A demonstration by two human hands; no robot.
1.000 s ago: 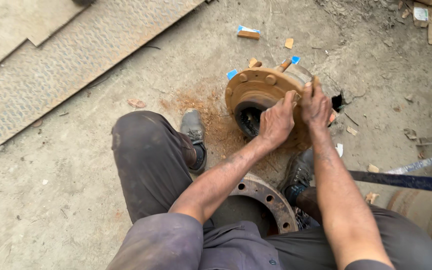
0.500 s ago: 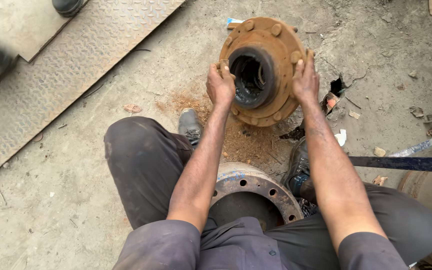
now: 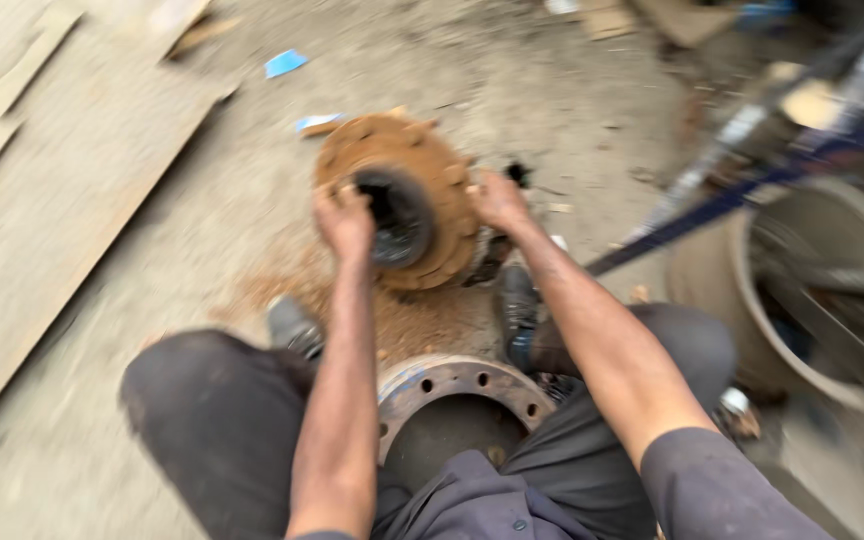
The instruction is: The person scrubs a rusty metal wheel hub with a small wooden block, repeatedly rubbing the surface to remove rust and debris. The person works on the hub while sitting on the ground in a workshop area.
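Frame's pretty smeared with motion blur, so details are soft, but going left to right: over at 9 o'clock there's a flat metal floor plate (image 3: 42, 180) lying on the dusty concrete floor (image 3: 572, 110), and a small blue scrap (image 3: 285, 63) up around 11. Then the person's left hand (image 3: 345, 222) is closed on the left rim of a rusty wheel hub (image 3: 422, 165), fingers curled over the flange edge right by the dark centre bore. The hub sits at about 12 o'clock from the person, tipped up on edge with its face leaning toward the camera, resting in a patch of orange rust dust (image 3: 282, 285). The right hand (image 3: 497, 200) is clamped on the opposite rim, so it's a two-handed hold, one hand each side. Both shoes are planted just under the hub, and between the knees at 6 o'clock there's a brake drum (image 3: 462, 385) with a ring of bolt holes that the person looks to be sitting on or straddling. Off at 3 o'clock there's a blue bar (image 3: 702, 210) and a big round drum-shaped part (image 3: 752, 290), too blurry to say more. My two cents on doing this bit right: a hub like that is likely heavy and flaky, so keep the grip even on both sides, fingers clear of the bottom edge, and pivot it on the ground rather than lifting.
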